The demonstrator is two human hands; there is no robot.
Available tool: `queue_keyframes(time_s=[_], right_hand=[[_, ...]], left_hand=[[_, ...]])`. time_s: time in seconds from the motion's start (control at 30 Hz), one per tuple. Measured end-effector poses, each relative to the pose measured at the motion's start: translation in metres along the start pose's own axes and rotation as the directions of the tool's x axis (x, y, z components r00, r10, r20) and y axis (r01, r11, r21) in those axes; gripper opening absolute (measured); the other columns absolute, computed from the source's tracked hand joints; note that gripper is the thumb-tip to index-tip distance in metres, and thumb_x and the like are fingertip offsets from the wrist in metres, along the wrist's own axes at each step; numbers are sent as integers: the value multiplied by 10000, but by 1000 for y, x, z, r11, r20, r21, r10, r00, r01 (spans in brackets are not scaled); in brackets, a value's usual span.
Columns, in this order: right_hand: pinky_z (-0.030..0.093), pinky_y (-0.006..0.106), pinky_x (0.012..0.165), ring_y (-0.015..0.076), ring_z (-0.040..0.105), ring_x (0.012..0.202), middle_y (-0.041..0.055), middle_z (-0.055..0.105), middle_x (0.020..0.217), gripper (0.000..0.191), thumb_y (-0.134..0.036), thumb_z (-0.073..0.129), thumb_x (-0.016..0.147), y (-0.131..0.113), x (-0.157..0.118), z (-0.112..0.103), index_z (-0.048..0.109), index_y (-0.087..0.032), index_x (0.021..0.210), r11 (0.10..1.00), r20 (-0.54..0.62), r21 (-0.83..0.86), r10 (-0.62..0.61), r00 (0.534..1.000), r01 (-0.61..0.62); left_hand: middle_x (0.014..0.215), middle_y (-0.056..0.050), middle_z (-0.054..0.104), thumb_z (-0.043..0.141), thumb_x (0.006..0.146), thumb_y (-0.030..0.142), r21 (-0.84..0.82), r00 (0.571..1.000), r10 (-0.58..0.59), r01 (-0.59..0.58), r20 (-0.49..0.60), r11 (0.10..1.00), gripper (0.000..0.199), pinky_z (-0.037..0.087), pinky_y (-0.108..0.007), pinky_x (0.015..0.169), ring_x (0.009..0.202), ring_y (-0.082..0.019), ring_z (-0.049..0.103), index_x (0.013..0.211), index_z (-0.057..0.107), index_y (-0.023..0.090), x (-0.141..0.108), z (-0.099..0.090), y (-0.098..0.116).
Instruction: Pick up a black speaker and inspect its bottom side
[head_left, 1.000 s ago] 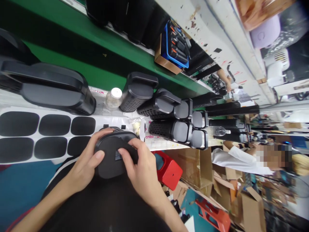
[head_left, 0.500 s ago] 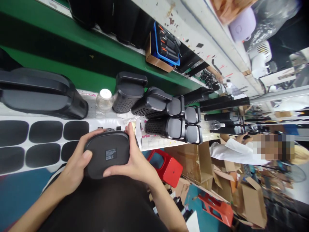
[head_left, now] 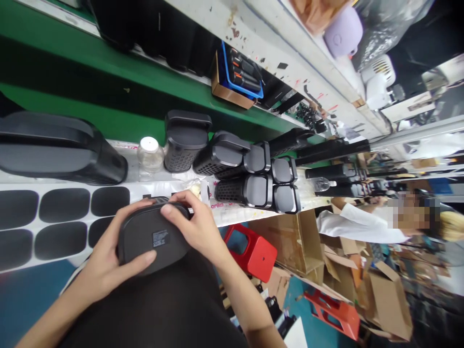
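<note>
Both hands busy with one thing: a black rounded-box plastic unit (head_left: pixel 139 232), tipped toward me just above my black-clothed lap (head_left: pixel 152 309), near edge of the tabletop (head_left: pixel 232 216). Its flat matte face is toward me, small grey printed label (head_left: pixel 160 238) showing.

My left hand (head_left: pixel 103 263) holds the left side, fingers round to the far edge, thumb laid across the face just under the label. My right hand (head_left: pixel 197 224) grips the far right corner, thumb on the face by the rim, fingers curled over the edge.

Doing it well, I'd judge: left palm as firm backstop, right thumb run along the rim in short even strokes, pressure flat, nails off the label. Corners need the most care; can't tell here whether every edge lies flush.

Nearby, left: black rounded pads (head_left: pixel 64 204) on a glossy white sheet (head_left: pixel 137 191). Beyond: clear jar with white lid (head_left: pixel 150 155).
</note>
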State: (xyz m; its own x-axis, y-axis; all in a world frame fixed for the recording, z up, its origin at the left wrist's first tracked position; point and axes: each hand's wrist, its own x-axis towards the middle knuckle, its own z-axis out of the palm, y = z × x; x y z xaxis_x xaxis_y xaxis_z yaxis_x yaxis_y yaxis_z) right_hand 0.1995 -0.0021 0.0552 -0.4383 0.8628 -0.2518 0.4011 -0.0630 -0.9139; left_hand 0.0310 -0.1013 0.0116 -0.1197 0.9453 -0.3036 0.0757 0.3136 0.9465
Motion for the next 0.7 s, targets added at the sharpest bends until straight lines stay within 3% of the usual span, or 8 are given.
queue_keyframes(time_s=[0.13,0.2,0.33,0.4,0.47,0.53,0.63,0.7], right_hand=[[425,306,1072,147,608,1204,8,682,1243,393,-463,376,1024,14,3,-8,651,-280,1238,993,147,107,-71,987,55],[321,339,1184,157,461,1390,22,524,1478,459,-470,431,1005,26,1,-19,505,-286,1419,982,296,186,-87,951,32],[235,392,1228,217,226,1517,50,104,1667,1128,-413,803,753,39,-6,-27,45,-297,1579,976,525,219,-113,843,-5],[281,404,1210,230,320,1479,53,220,1642,1076,-408,813,740,39,-10,-20,137,-302,1571,965,466,263,-102,879,-27],[344,392,1171,221,466,1374,46,442,1526,751,-465,715,833,35,-14,-9,382,-290,1484,939,323,338,-56,945,-60],[357,364,1146,204,524,1296,42,554,1409,526,-536,581,917,32,-17,3,528,-272,1368,924,178,376,3,984,-71],[255,313,1191,178,449,1360,24,551,1413,618,-702,410,918,36,-17,19,572,-268,1327,861,103,478,143,984,-175],[217,324,1207,180,400,1404,24,530,1444,766,-802,378,851,47,-15,27,534,-261,1370,763,150,558,293,944,-325]], left_hand=[[1369,27,535,709,706,572,-94,987,-54,40,-150,995,582,350,-536,1137,1317,-365,437,1241,529,427,3,3,-6],[1349,34,550,679,743,575,-134,980,-66,41,-189,990,521,344,-514,1115,1298,-354,446,1223,548,418,4,5,-4],[1284,29,606,650,771,586,-160,968,-104,67,-229,985,457,405,-403,982,1188,-319,536,1168,613,363,6,9,10],[1244,21,635,675,750,593,-233,955,-178,122,-238,965,460,435,-352,885,1113,-297,580,1125,643,329,9,10,18],[1210,9,654,709,733,570,-304,946,-230,155,-228,940,424,447,-322,853,1099,-284,591,1048,665,288,15,8,21],[1201,-9,667,713,759,503,-324,965,-178,109,-191,940,314,436,-318,945,1200,-288,557,923,658,241,22,4,20],[1222,-48,677,670,798,475,-305,997,-35,12,-69,952,281,409,-365,1050,1297,-310,508,898,642,214,33,-3,14],[1204,-82,690,640,792,521,-294,1000,-7,8,2,956,400,436,-402,1020,1216,-339,572,1025,668,197,36,-5,12]])
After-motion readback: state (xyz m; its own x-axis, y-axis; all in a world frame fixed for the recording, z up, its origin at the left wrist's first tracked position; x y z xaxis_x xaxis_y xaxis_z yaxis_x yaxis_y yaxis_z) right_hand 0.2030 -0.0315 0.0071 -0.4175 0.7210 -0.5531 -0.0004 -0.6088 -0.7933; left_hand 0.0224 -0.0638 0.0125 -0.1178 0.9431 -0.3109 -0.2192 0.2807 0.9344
